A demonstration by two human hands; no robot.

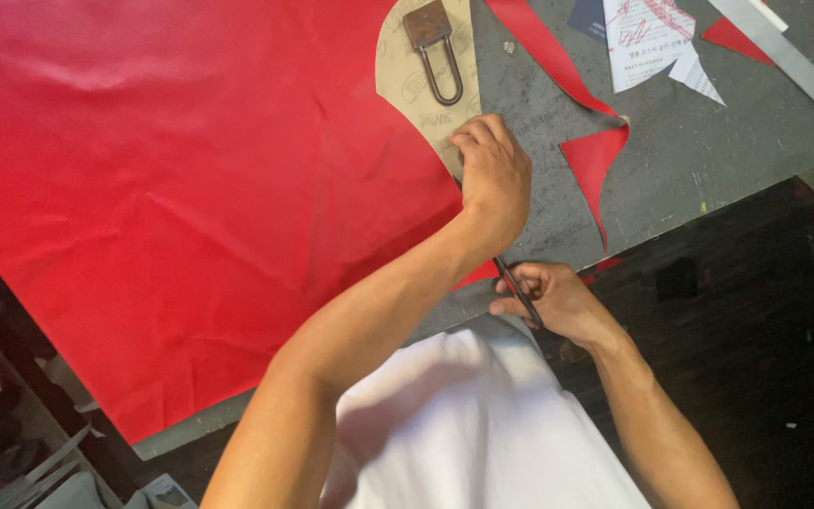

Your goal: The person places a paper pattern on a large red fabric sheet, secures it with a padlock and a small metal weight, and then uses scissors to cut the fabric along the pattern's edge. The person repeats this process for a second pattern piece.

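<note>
At the worktop's near edge, the left hand (494, 177) presses the cardboard pattern (423, 80) flat on the red sheet (171, 207); the right hand (550, 300), fingers closed round a thin knife (517, 290), should hug the pattern's edge.

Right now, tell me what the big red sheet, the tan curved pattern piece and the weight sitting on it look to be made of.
Big red sheet: probably leather or vinyl, with soft sheen and creases. Tan curved pattern piece: apparently matte cardboard, stiff and flat. Rusty brown padlock-shaped weight: metal, dull and tarnished.
</note>
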